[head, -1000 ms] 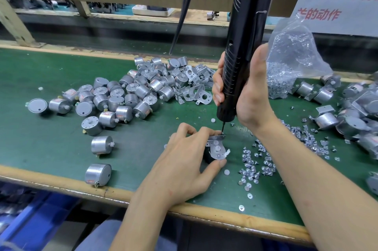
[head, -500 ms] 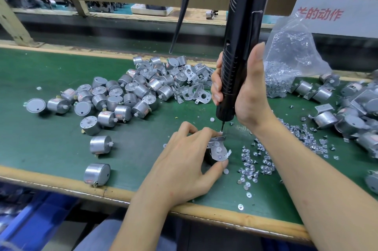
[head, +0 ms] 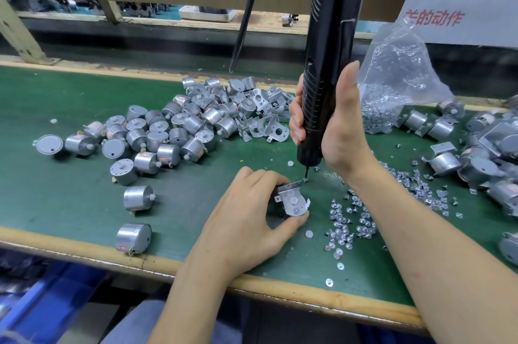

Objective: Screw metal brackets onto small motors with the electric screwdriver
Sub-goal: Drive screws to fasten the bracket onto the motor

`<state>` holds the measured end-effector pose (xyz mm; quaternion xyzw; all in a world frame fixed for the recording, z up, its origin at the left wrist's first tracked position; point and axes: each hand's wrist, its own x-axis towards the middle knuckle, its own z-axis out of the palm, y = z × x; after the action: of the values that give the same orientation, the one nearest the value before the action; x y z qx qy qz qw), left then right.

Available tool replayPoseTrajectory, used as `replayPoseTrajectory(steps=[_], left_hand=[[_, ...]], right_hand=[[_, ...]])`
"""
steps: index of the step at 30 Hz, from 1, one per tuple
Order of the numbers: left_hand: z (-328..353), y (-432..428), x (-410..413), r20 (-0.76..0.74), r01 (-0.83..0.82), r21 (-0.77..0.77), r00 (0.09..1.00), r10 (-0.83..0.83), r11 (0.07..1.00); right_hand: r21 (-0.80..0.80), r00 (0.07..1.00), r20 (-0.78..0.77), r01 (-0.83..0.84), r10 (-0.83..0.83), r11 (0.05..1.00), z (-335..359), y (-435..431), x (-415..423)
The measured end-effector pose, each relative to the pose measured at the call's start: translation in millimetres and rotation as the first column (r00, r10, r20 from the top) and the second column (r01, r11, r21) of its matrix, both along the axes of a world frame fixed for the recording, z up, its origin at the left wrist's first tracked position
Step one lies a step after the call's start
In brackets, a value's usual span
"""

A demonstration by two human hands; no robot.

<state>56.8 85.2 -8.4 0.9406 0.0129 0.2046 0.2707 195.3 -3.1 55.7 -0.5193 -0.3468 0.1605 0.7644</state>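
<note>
Right of screwdriver (head: 330, 49), sign (head: 482, 26): 录制开始后不得

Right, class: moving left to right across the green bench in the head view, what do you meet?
Heap of bare motors → loose brackets → electric screwdriver → clear bag of screws → motors with brackets fitted.

A: The left hand (head: 246, 220) covers nearly all of the motor (head: 273, 218)! Only a dark sliver shows behind the bracket (head: 293, 200).
B: The screwdriver (head: 328, 63) runs off the top edge, and its barrel hides most of the right hand (head: 339, 130) fingers.
A: The bit (head: 306, 174) is just past the left fingers. Is it on a screw (head: 305, 180)? Too small to call.
B: Right of the right hand, the pile of motors (head: 487, 169) blurs and is cut by the edge. The sign (head: 462, 1) above is cropped too.
</note>
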Motion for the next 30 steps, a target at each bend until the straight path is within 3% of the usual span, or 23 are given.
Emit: replayPoseTrajectory(steps=[8, 19, 30], left_hand=[[-2.4, 6.1, -2.8, -0.007, -0.107, -0.043, 0.994, 0.106, 0.993], [-3.6, 8.6, -4.6, -0.055, -0.084, -0.133, 0.995, 0.078, 0.987], [-3.2, 9.2, -2.7, -0.067, -0.086, -0.129, 0.995, 0.078, 0.988]], right_hand=[[0.002, 1.0, -0.008, -0.022, 0.022, 1.0, 0.9, 0.1, -3.0], [-0.001, 0.998, 0.058, 0.037, -0.037, 0.999, 5.4, 0.6, -9.5], [0.166, 0.998, 0.071, -0.01, -0.002, 0.986, 26.9, 2.7, -24.9]])
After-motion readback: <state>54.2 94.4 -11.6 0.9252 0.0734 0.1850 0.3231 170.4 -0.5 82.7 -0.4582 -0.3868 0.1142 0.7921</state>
